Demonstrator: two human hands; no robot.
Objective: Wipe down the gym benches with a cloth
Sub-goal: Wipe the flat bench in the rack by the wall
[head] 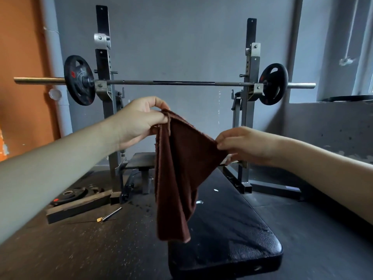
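Brown cloth (181, 168) is held in the air over the far half of the black padded gym bench (226, 229), not touching it. The left hand (139, 123) pinches its top corner and the right hand (242, 145) pinches a side corner lower down, so the rest hangs in folds. Behind it, a loaded barbell (173, 83) sits on the rack (105, 57); loose weight plates (70, 194) lie on the floor left of the bench, with white specks on the pad.
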